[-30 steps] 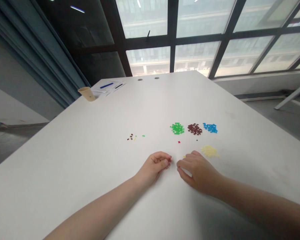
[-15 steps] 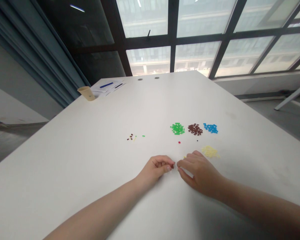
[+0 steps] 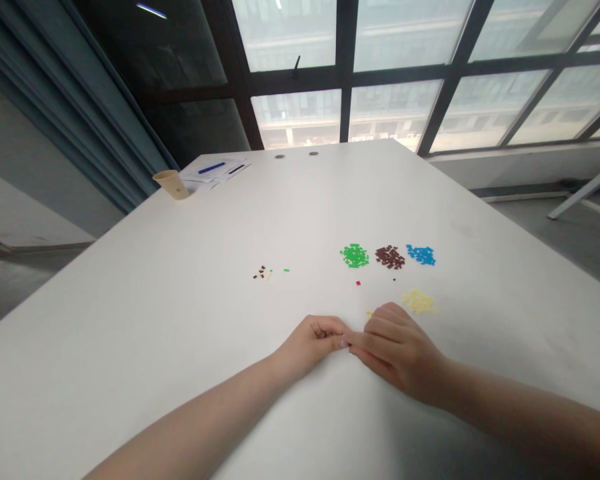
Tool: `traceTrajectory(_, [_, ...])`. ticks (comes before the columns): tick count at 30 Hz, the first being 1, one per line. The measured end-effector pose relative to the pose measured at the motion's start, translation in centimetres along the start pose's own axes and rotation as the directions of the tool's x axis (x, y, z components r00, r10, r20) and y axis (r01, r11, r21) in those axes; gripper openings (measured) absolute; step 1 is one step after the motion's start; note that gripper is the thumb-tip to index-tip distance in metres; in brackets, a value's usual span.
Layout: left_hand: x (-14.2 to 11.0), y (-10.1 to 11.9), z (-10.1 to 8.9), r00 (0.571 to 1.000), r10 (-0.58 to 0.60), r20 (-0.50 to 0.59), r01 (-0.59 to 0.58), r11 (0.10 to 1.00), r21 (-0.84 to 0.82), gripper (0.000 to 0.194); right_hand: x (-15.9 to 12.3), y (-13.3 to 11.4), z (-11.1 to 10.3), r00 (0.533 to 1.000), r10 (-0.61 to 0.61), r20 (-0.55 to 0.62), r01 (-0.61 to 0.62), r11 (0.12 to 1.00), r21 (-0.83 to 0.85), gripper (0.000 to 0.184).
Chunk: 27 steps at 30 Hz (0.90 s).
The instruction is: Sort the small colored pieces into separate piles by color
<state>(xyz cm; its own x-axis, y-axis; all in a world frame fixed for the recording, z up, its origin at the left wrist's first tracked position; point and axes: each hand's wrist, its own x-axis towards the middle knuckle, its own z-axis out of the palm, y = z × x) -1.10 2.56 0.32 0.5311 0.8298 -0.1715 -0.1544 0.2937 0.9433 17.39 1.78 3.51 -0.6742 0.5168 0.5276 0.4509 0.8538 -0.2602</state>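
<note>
My left hand pinches a small dark brown piece, now mostly covered by fingertips. Against its fingertips press the thumb and fingers of my right hand, also closed in a pinch; what they hold, if anything, is hidden. Just beyond my right hand lie a pile of pale yellow pieces and a few deeper yellow bits partly behind the knuckles. Farther off are piles of small green pieces, brown pieces and blue pieces.
A red square and a tiny dark dot lie before the piles. Left of them are scattered brown bits and a green piece. A paper cup and papers with a blue pen sit at the white table's far left.
My right hand has moved slightly left and its fingertips have closed onto those of my left hand. The gap between the hands is gone, and the brown piece is now mostly covered.
</note>
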Motion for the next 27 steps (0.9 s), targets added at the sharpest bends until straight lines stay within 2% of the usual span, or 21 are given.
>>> traceTrajectory(5, [0.0,0.0,0.0,1.0,0.003,0.017,-0.003,1.0,0.006,0.02,0.0,0.2,0.1,0.999,0.014,-0.042,-0.015,1.0,-0.012,0.012])
traceTrajectory(9, [0.0,-0.2,0.1,0.999,-0.018,0.042,0.019,0.999,-0.037,0.02,0.1,0.1,0.2,0.998,0.014,-0.062,-0.016,0.999,-0.037,0.019])
traceTrajectory(12, [0.1,-0.4,0.1,1.0,-0.004,-0.007,0.003,0.994,-0.113,0.028,0.3,0.9,-0.3,0.998,0.048,-0.043,-0.051,0.996,-0.069,0.02])
traceTrajectory(16, [0.2,-0.4,0.2,0.996,-0.015,-0.087,0.005,0.993,-0.116,0.028,0.8,4.8,-1.3,0.975,0.208,-0.082,-0.219,0.96,-0.174,0.022])
traceTrajectory(18, [0.3,-0.2,0.3,0.996,-0.026,-0.086,0.016,0.994,-0.109,0.025,0.9,7.6,-1.5,0.935,0.336,-0.114,-0.354,0.905,-0.237,0.023])
traceTrajectory(20, [0.4,0.0,0.4,0.997,-0.028,-0.078,0.02,0.994,-0.104,0.025,1.0,10.1,-1.3,0.891,0.447,-0.083,-0.45,0.842,-0.296,0.023])
traceTrajectory(23, [0.4,0.1,0.5,0.996,-0.03,-0.088,0.021,0.995,-0.101,0.025,0.8,12.3,-0.6,0.845,0.535,-0.016,-0.503,0.783,-0.366,0.021])
traceTrajectory(27, [0.6,-0.1,0.4,0.995,-0.031,-0.09,0.022,0.995,-0.098,0.025,0.6,12.8,0.3,0.831,0.557,0.0,-0.509,0.759,-0.406,0.019])
